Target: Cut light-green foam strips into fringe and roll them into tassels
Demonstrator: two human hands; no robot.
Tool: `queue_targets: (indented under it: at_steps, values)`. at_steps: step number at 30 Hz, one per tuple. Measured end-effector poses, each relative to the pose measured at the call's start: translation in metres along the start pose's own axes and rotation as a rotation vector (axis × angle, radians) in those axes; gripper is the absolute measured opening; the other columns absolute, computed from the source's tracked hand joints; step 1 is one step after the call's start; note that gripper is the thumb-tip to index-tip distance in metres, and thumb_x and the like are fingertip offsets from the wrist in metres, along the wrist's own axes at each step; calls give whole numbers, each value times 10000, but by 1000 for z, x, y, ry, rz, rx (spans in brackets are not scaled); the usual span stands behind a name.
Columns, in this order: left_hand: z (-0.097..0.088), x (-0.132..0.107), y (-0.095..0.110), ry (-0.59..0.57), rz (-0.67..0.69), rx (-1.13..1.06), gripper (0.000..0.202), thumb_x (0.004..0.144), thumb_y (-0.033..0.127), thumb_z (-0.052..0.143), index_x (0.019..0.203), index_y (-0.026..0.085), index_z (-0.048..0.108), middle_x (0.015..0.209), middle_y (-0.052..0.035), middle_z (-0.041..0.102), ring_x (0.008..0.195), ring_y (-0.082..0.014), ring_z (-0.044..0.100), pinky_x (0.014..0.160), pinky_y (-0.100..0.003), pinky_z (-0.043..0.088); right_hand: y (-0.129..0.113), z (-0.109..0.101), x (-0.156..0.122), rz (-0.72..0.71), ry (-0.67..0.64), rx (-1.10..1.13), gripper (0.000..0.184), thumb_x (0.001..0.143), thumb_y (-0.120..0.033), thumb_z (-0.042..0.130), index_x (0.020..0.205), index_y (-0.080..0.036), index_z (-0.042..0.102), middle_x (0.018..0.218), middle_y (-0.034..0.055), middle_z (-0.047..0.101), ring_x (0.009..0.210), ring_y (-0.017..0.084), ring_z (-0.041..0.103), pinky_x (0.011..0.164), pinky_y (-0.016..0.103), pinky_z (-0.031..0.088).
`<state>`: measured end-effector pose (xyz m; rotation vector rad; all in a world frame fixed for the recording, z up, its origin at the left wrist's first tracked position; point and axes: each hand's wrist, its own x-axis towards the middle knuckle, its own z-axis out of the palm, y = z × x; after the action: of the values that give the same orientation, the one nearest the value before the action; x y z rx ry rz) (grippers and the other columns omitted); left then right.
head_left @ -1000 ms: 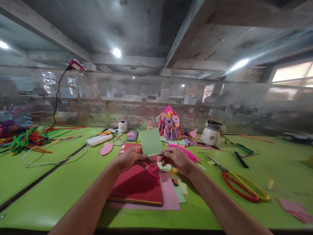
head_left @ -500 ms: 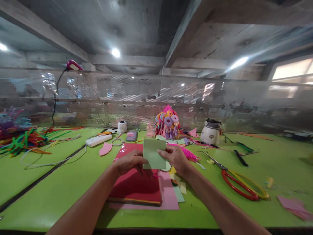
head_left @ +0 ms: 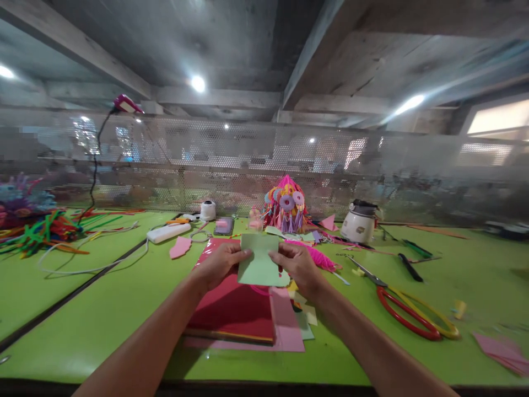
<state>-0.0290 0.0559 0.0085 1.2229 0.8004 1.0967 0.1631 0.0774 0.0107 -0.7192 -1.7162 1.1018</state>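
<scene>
So there's a pair of red-and-yellow-handled scissors right of the right grip, plus a white jug farther back that side. Super colorful tasseled bundle beyond the grip too. Left of the left grip: white bar-shaped thing, then way farther out, messy bright strips.

This place looks like a craft workshop — the ceiling is of bare concrete with thick beams, and a perforated screen stands behind the green table, where scissors, pink yarn and coloured sheets lie — materials for handwork.
</scene>
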Motion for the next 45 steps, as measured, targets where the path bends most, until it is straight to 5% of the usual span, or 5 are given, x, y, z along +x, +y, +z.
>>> queue_targets:
  at_steps: [9, 19, 23, 26, 45]
  values:
    - [4, -4, 5, -73, 80, -104, 238, 663, 161, 658, 895, 137, 704, 785, -73, 695, 670, -144, 616, 684, -258, 467, 4, -3, 1, 75, 25, 269, 140, 638, -183, 662, 750, -202, 744, 596, 13, 633, 494, 104, 476, 490, 232, 381]
    - [-6, -1, 6, -220, -46, -314, 415, 794, 305, 462, 1183, 169, 513, 906, -107, 674, 690, -216, 645, 522, -331, 529, -2, -7, -1, -370, -5, -221, 367, 672, -15, 481, 811, -239, 736, 700, 10, 633, 668, 147, 565, 624, 260, 422]
    - [1, -2, 3, -249, -143, -254, 493, 832, 492, 408, 1112, 110, 543, 954, -162, 663, 778, -245, 665, 553, -285, 535, -2, -8, 1, -443, 26, -264, 351, 702, -22, 494, 828, -252, 727, 762, 21, 611, 725, 157, 577, 659, 274, 438]
    - [6, -2, 1, -183, -116, -201, 379, 835, 394, 481, 1031, 81, 569, 963, -175, 663, 780, -222, 673, 638, -274, 542, -3, -7, 2, -493, 27, -309, 326, 734, -41, 515, 848, -265, 722, 851, 30, 585, 808, 163, 567, 722, 292, 444]
    - [7, 0, -2, -141, -59, -158, 237, 812, 190, 548, 1022, 81, 564, 892, -151, 684, 735, -208, 685, 515, -191, 531, 1, -5, 5, -332, 14, -149, 279, 719, -77, 549, 788, -267, 742, 905, 32, 606, 830, 160, 570, 663, 260, 453]
